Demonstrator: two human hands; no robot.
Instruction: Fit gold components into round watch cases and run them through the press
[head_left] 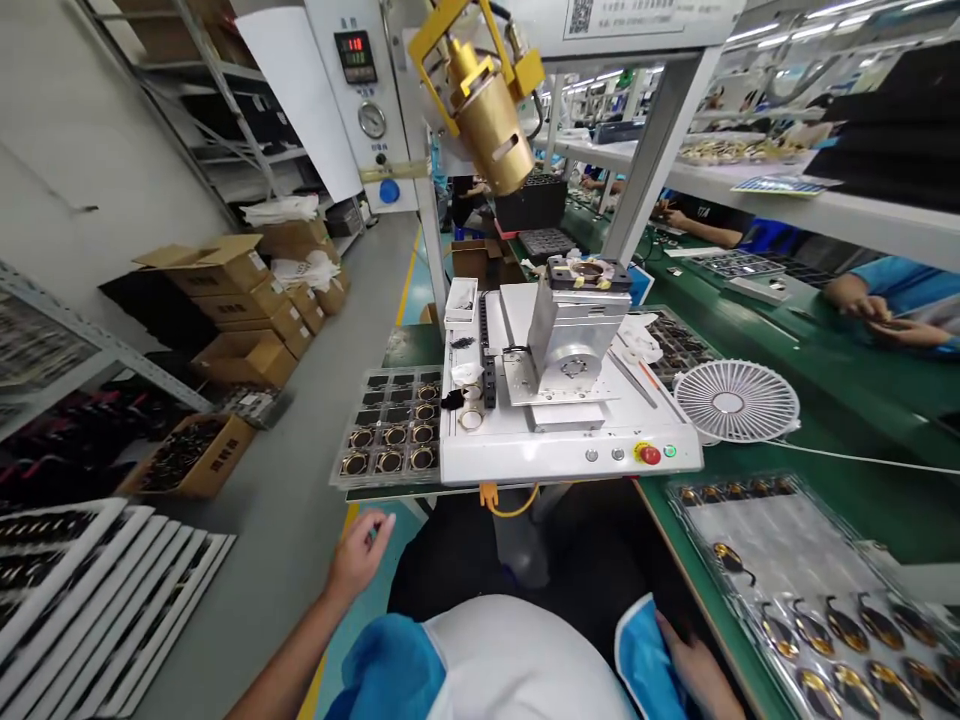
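Observation:
My left hand (360,552) hangs in the air just below the left tray (360,400), its fingers curled toward the thumb; what they hold, if anything, is too small to name. My right hand (694,665) is low at the right, beside the blue sleeve and the table edge, blurred and with its fingers hidden. In front of me stands a white machine base (517,455) bearing a metal fixture (574,340) with a dark plate (589,272) on top. Round gold-rimmed parts fill several pockets of the left tray.
A gold cylindrical head (495,135) hangs above the fixture. At the right are a white round fan (727,402) and a clear tray (806,560) with several round parts. Cardboard boxes (225,275) and stacked white trays (112,610) are at the left. Other people work at the far right.

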